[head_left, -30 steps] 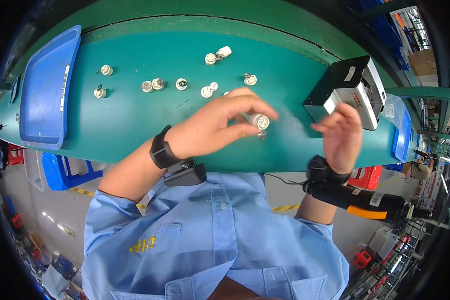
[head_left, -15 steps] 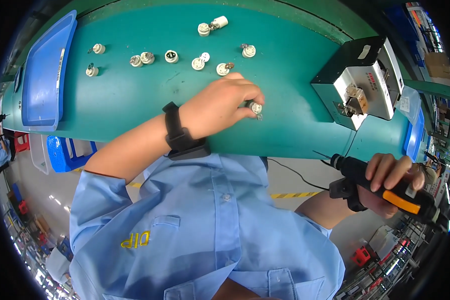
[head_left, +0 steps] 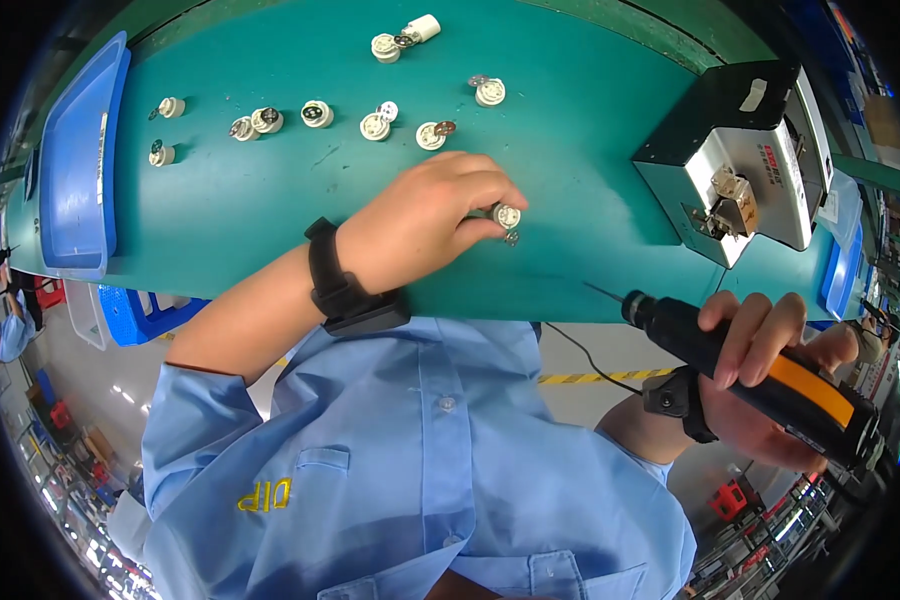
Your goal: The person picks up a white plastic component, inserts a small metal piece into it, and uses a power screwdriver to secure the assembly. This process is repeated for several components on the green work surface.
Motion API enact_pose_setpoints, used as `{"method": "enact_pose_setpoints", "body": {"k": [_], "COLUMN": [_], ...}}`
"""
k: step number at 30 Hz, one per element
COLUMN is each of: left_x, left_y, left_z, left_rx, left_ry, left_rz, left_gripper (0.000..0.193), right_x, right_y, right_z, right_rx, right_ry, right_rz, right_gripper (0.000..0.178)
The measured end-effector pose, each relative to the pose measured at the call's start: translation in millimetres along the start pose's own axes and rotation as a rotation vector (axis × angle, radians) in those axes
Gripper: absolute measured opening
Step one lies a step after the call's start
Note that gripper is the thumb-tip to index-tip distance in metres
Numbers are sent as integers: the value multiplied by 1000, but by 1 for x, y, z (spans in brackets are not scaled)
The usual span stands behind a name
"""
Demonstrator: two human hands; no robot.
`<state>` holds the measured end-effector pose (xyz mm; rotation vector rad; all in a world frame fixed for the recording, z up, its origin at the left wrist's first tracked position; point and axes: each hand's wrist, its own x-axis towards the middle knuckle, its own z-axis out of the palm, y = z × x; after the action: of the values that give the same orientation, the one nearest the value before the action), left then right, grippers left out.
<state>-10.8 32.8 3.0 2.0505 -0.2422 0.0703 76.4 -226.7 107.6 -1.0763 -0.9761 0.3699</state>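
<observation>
My left hand (head_left: 420, 215) is over the middle of the green table, its thumb and forefinger pinching a small round cream-white plastic part (head_left: 507, 216). A small dark metal piece (head_left: 511, 239) hangs at the near side of that part; whether it is attached I cannot tell. Off to the right, beyond the table's near edge, my right hand (head_left: 750, 375) is wrapped round a black and orange electric screwdriver (head_left: 685, 338). Its thin bit points up and left, toward the left hand, and stays apart from the part.
Several similar white parts, one of them a round part (head_left: 431, 136), lie across the far side. A blue tray (head_left: 75, 165) stands at the left. On the right sits a black and silver machine (head_left: 735, 150). A cable (head_left: 595, 362) runs below the table's edge.
My right hand has brought the screwdriver leftward, nearer the left hand. The pinched part is turned slightly more upward. The whole view has shifted a little.
</observation>
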Motion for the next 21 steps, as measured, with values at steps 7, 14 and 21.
{"method": "enact_pose_setpoints", "body": {"k": [7,14,21], "left_x": [1,0,4], "left_y": [0,0,0], "left_z": [-1,-2,-2], "left_rx": [-11,-20,15], "left_ry": [9,-6,-7], "left_rz": [21,3,9], "left_gripper": [29,33,33], "right_x": [5,5,16], "right_y": [3,3,10], "right_z": [7,1,10], "right_rx": [110,159,121], "right_ry": [99,85,247], "right_rz": [-19,15,-4], "right_gripper": [56,44,56]}}
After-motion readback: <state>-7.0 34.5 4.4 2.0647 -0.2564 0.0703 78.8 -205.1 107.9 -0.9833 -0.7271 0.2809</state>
